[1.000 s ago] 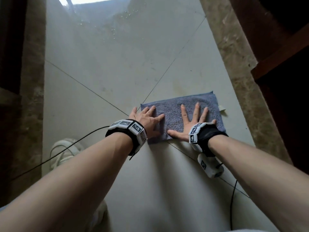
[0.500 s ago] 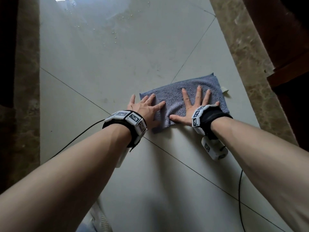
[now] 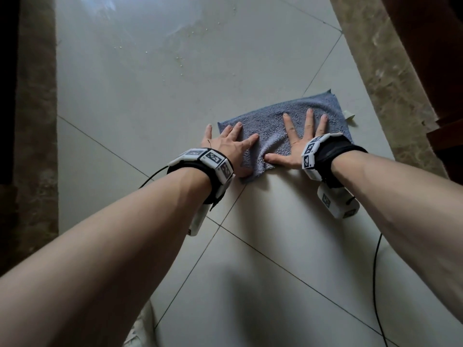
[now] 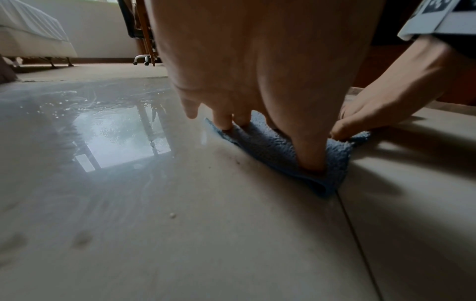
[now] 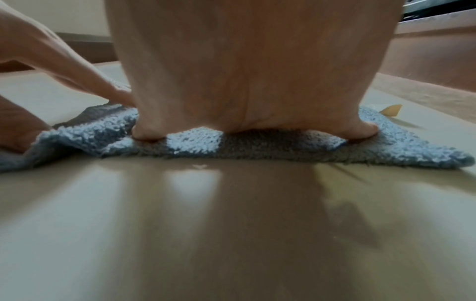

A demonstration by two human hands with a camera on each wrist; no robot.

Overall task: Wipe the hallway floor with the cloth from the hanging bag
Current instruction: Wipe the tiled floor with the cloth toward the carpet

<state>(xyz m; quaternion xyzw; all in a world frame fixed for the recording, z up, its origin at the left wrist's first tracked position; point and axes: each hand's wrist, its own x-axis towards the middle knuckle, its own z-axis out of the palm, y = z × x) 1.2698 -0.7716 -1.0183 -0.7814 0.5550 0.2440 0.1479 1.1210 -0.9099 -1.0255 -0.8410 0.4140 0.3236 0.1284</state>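
With both palms flat, left hand (image 3: 231, 146) and right hand (image 3: 298, 144) spread their fingers (image 3: 309, 118) apart, pressing cloth (image 3: 275, 121) evenly against floor (image 3: 150, 96) for wiping.

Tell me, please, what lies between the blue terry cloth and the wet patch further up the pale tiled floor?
Only bare pale floor tile separates the blue terry cloth from the wet patch, apart from a few tiny specks; the head view shows it best.

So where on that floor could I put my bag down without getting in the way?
Bare tile lies near the person, behind the blue cloth, between the forearms. The far stretch ahead looks wet. Beside the cloth's right edge, toward the brown border, it is tight, with a small scrap. Both hands press the cloth.
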